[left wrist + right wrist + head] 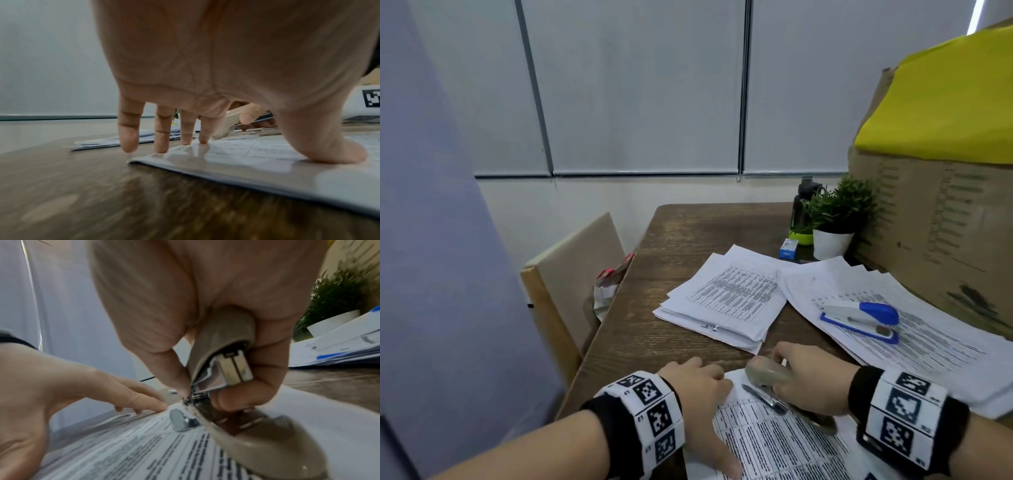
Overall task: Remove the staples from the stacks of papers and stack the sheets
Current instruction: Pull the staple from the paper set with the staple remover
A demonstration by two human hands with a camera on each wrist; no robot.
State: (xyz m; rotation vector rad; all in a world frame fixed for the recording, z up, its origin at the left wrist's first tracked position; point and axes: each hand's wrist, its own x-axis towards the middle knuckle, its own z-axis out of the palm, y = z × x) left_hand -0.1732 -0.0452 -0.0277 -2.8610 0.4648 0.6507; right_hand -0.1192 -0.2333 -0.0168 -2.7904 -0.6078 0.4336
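Pressing flat on near paper stack (784, 442) at desk (688, 240) front, left hand (698, 394) fingers spread | right hand (811, 380) gripping beige stapler (767, 373), working tip under corner staple | needing steady lift next, likely | stapled stack (726, 301) waiting beyond

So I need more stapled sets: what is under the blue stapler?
The blue stapler lies on a fanned pile of printed sheets. Whether those sheets are stapled, and what lies beneath them, is covered.
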